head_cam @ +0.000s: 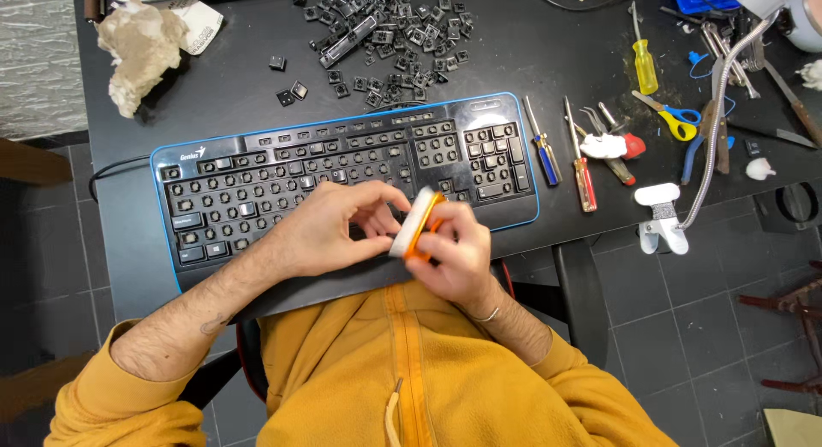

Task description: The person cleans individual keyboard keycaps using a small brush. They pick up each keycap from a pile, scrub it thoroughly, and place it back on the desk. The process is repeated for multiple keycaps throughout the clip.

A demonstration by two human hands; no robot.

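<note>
Both hands grip a small white-and-orange block (417, 223) over the stripped black keyboard with blue trim (342, 186): left hand (330, 229) pinching one end, right hand (458, 254) clasping beneath. A slip could knock bare switch stems or scatter the loose black keycaps (381, 36) across the desk (531, 53).

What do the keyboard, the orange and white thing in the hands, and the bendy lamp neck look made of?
Keyboard: likely plastic, with a glossy black frame that catches light and a blue rim.
Orange and white block, held between left hand and right hand: a matte white layer, perhaps foam or sponge, on an orange back; hard to say.
Gooseneck: ribbed, silvery, apparently metal.
</note>
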